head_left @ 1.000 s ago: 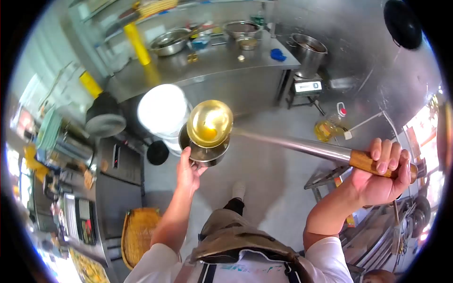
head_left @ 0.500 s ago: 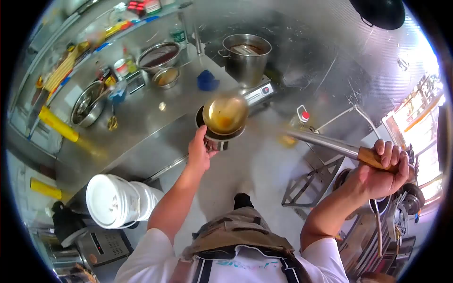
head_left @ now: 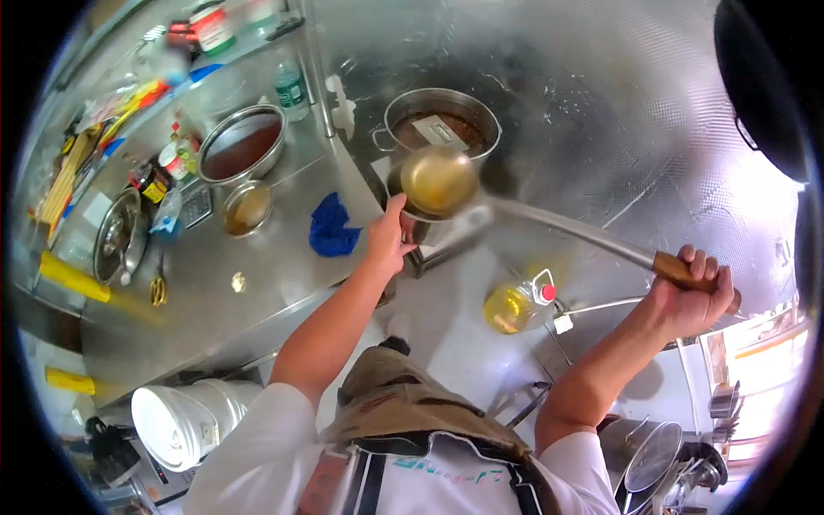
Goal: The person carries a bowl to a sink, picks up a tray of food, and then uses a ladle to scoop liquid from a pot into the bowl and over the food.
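My right hand (head_left: 689,299) is wrapped round the wooden handle of a long ladle (head_left: 440,182). Yellowish liquid shows in its metal bowl. Beneath the bowl, my left hand (head_left: 389,240) grips a round steel container (head_left: 431,232), thumb at the rim. The ladle bowl hides most of that container's inside. Both vessels are just in front of a large steel stockpot (head_left: 490,142), overlapping its near side from here. Dark brown contents and a pale rectangular piece with a handle show inside the stockpot.
On the steel counter (head_left: 283,287) at left lie a blue cloth (head_left: 333,227), scissors (head_left: 158,283) and steel bowls. A jug of yellow oil (head_left: 518,306) stands on the floor. White buckets (head_left: 163,427) are at lower left, a strainer (head_left: 654,456) at lower right.
I have moved toward the stockpot, carrying the ladle and the steel container closer to it. The oil jug, formerly behind the ladle's shaft, now shows fully.
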### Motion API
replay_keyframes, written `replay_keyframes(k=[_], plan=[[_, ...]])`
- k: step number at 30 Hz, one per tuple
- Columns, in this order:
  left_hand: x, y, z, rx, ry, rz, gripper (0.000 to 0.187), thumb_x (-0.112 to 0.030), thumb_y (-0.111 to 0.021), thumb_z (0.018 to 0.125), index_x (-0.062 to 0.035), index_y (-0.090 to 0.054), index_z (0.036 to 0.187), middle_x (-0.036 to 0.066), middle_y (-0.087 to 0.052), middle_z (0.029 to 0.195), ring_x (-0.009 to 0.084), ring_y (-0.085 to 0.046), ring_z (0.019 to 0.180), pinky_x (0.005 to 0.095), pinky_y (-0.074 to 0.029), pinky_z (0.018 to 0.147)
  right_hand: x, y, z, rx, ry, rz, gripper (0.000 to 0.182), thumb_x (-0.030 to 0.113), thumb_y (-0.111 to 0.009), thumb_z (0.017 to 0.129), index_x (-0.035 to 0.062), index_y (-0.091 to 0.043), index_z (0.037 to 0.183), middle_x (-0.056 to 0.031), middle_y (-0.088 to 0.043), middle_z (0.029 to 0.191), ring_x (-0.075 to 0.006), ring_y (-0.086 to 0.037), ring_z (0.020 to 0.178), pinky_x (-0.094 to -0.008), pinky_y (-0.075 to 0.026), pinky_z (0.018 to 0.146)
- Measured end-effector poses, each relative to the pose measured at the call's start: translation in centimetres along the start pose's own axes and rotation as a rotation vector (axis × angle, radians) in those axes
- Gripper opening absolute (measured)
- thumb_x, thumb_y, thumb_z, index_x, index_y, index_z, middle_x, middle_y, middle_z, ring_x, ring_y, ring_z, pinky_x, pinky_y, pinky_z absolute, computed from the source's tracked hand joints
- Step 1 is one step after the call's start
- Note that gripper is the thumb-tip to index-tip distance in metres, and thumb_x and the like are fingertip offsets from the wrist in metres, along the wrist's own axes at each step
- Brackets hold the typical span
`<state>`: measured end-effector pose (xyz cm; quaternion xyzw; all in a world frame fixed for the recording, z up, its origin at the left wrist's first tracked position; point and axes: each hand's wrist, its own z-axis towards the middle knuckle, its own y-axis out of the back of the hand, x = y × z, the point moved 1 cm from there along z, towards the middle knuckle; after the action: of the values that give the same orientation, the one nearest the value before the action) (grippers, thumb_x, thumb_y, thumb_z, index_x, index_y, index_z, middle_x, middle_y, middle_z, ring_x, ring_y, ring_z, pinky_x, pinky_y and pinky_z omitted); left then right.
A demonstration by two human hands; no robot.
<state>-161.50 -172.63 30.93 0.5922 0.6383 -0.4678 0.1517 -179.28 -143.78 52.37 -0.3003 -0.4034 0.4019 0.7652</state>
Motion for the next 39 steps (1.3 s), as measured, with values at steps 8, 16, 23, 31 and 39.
replay_keyframes(k=[8,16,23,31,39], plan=[[-1.9,-7.7,18.1,0.093,0.067,0.041,0.033,-0.044,-0.06,0.078,-0.0114,-0.057,0.079,0.004,-0.053,0.075,0.0205,-0.05,0.074,0.048,-0.042,0.082,-17.4,-3.6,9.8,-0.102,0.054,-0.154,0.019,0.012,-0.052,0.081,0.0096,-0.039,0.068,-0.0026,-0.04,0.061,-0.0161,-0.04,0.054,-0.036,-0.039,0.059],[-3.4,-7.9,22.9,-0.078,-0.029,0.067,0.037,-0.042,-0.064,0.073,-0.0085,-0.052,0.084,0.002,-0.048,0.068,0.0149,-0.045,0.06,0.0385,-0.044,0.068,-34.3,-2.8,17.1,0.051,-0.125,-0.115,0.015,0.015,-0.052,0.077,0.0092,-0.041,0.069,-0.0033,-0.041,0.062,-0.0164,-0.041,0.055,-0.0367,-0.039,0.059],[-3.3,-2.7,16.7,-0.381,-0.191,0.15,0.049,-0.043,-0.056,0.079,-0.0105,-0.051,0.116,0.007,-0.052,0.109,0.021,-0.054,0.094,0.0375,-0.046,0.077,-48.2,-1.6,16.0,0.371,-0.378,0.037,0.004,0.005,-0.052,0.072,0.0082,-0.049,0.07,-0.007,-0.046,0.058,-0.0203,-0.043,0.046,-0.0407,-0.042,0.049],[-1.5,-3.6,11.7,-0.62,-0.13,-0.248,0.053,-0.046,-0.05,0.086,-0.0102,-0.044,0.124,0.01,-0.052,0.12,0.0286,-0.052,0.108,0.0432,-0.045,0.088,-55.5,-2.1,10.8,0.649,-0.5,0.269,0.008,-0.004,-0.052,0.071,0.0,-0.051,0.078,-0.0135,-0.051,0.06,-0.0214,-0.048,0.045,-0.037,-0.044,0.047],[-1.7,-5.2,10.7,-0.573,-0.173,-0.279,0.055,-0.045,-0.05,0.086,-0.0074,-0.043,0.126,0.012,-0.053,0.119,0.0292,-0.052,0.11,0.0466,-0.044,0.091,-56.4,-2.7,7.5,0.815,-0.483,0.262,0.011,-0.006,-0.048,0.074,0.0005,-0.051,0.082,-0.0114,-0.05,0.06,-0.0189,-0.046,0.045,-0.0368,-0.044,0.048]])
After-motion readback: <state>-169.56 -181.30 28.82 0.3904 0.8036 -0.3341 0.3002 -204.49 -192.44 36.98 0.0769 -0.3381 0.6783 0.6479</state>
